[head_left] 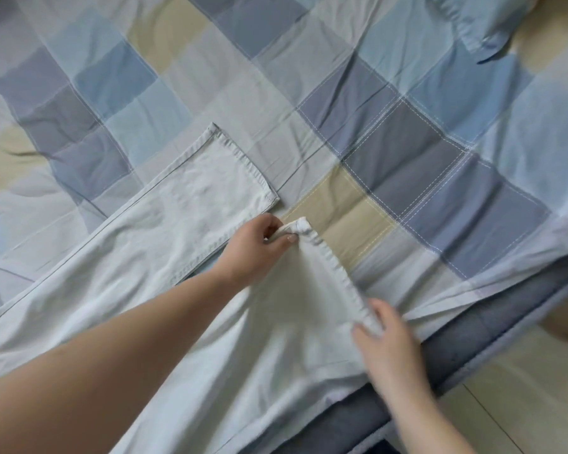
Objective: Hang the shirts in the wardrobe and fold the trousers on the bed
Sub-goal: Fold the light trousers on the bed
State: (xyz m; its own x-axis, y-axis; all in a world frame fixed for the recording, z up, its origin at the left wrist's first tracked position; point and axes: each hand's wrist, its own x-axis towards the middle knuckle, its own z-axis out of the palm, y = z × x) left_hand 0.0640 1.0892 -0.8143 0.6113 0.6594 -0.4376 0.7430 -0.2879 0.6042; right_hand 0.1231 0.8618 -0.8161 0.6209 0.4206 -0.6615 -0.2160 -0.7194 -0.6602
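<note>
The pale trousers [164, 231] lie spread on the bed [407, 132], soft and probably light, best held by the hem, where the left hand [256, 244] and right hand [386, 335] pinch one leg's corners.

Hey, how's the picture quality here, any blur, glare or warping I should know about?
Head view: soft, even daylight, no glare; faint shadows under the pale off-white cotton trousers. The right hand at the hem is slightly motion-blurred, the left hand sharper. Wide-angle bending curves the blue, grey and beige checked quilt near the frame edges.
</note>
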